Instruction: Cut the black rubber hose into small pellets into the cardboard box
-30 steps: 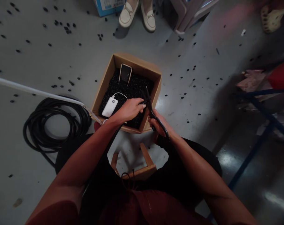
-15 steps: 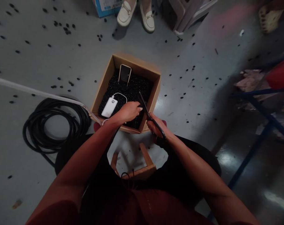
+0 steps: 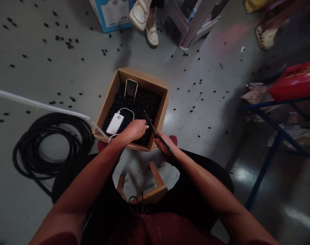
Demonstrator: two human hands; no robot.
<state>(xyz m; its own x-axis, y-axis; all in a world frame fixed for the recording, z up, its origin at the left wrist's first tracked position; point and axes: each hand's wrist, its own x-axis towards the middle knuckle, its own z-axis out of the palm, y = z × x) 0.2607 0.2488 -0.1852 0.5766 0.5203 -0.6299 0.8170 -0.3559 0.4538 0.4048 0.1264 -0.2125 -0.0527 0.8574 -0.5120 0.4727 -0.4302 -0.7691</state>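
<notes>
An open cardboard box [image 3: 162, 102] sits on the floor in front of my knees, filled with small black cut pieces. A phone [image 3: 130, 88] leans upright at its far wall and a white power bank [image 3: 114, 124] with a white cable lies on the pieces. My left hand [image 3: 134, 130] is closed on the end of a black tube over the box's near edge. My right hand [image 3: 165, 144] grips black scissors [image 3: 155, 132], their blades at the tube end by my left fingertips.
A coil of black tube [image 3: 49, 146] lies on the floor at left, crossed by a white hose [image 3: 40, 105]. Black pieces are scattered over the grey floor. Another person's white shoes [image 3: 144, 20], a blue box [image 3: 111, 13] and a stool stand beyond. A blue frame [image 3: 269, 149] is at right.
The scissors' blades have swung down and closed toward the tube end at my left fingertips. The view has tilted, so everything sits lower in the picture. The other person's feet have shifted.
</notes>
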